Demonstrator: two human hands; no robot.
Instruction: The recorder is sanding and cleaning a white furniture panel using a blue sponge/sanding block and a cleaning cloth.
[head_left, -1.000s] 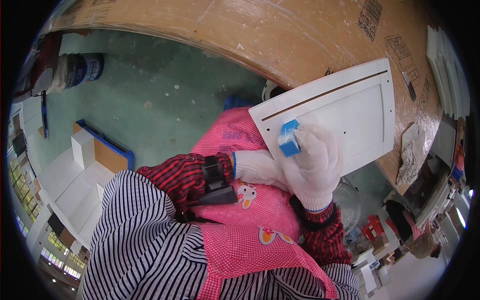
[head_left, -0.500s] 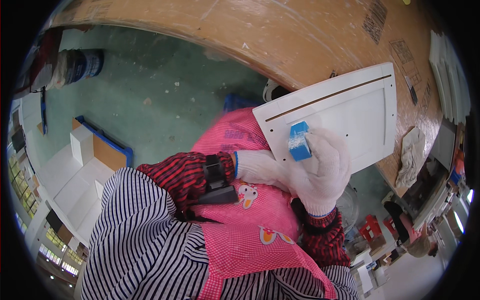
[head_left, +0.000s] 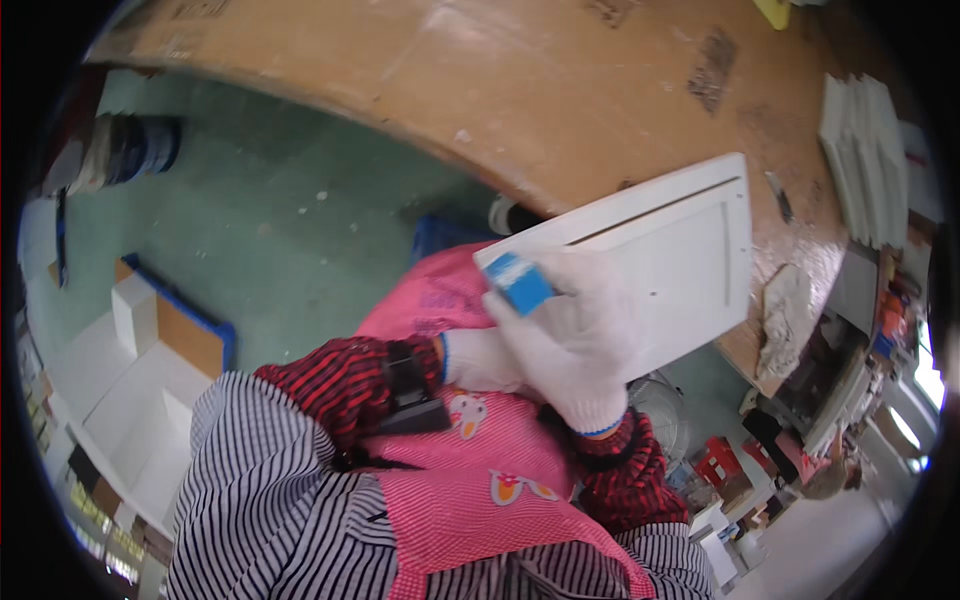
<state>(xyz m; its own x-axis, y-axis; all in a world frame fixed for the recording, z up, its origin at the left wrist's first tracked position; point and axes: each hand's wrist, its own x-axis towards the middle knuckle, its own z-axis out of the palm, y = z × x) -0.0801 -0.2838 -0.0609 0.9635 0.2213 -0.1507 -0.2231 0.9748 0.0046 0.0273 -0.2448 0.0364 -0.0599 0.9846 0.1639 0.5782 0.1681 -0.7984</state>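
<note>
"What's in the right hand?"

"The right hand in a white knitted glove [head_left: 585,330] has its grip closed around a small rectangular blue block [head_left: 524,288] with a whitish patch on one face. Thumb and fingers hold it from the side."

"Where exactly is that block?"

"Over the near left corner of a flat white rectangular panel [head_left: 690,265]. I can't tell whether they touch."

"And the left hand?"

"The left hand in a matching white glove [head_left: 482,358] reaches in beneath the right one, which hides its fingers. I can't tell whether its grip is wide, narrow or holding anything."

"How does the panel lie?"

"Tilted across the edge of a brown, glossy table [head_left: 480,90], its near end over the lap of a pink checked apron [head_left: 450,430]. It has a long slot and a recessed middle."

"Anything beyond it?"

"A crumpled off-white cloth [head_left: 785,325] at the table's right edge, and upright white panels [head_left: 865,160] farther back."
</note>
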